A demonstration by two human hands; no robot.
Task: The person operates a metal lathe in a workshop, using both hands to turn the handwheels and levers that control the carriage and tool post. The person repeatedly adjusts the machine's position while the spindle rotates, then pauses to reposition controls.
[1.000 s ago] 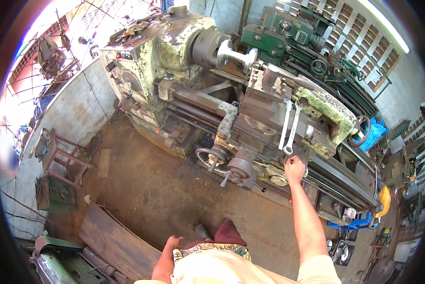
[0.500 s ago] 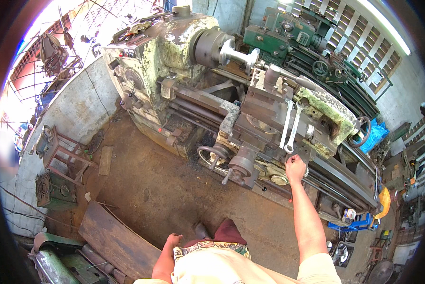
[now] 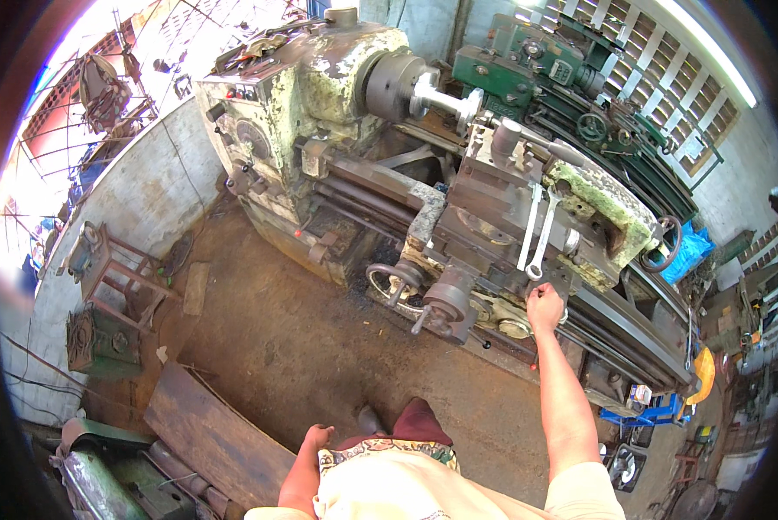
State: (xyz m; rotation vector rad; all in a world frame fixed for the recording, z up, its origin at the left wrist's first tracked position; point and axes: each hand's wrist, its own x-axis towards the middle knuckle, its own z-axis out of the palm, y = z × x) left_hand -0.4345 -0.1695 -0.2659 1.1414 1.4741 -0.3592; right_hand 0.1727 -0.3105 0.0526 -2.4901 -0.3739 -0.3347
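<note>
My right hand (image 3: 546,308) reaches forward to the front of a large worn lathe (image 3: 320,82). Its fingers are closed at the edge of the carriage, and what they grip is hidden under them. Just beyond it lie two wrenches side by side, a ring-ended wrench (image 3: 543,236) and a thinner flat one (image 3: 528,230). A pale metal workpiece (image 3: 445,100) with a flange is held in the lathe chuck (image 3: 395,87). My left hand (image 3: 320,435) hangs low beside my waist, touching nothing visible, its fingers loosely apart.
The cross-slide handle (image 3: 445,303) and a handwheel (image 3: 393,284) stick out toward me. A green lathe (image 3: 502,74) stands behind. On the left are a wooden stool (image 3: 116,277), a metal box (image 3: 103,342) and a leaning board (image 3: 216,433). A blue stand (image 3: 649,409) is at the right.
The view has shifted slightly, so the lathe sits a little to the right in the picture. My right hand stays closed at the carriage edge, and my left hand still hangs down.
</note>
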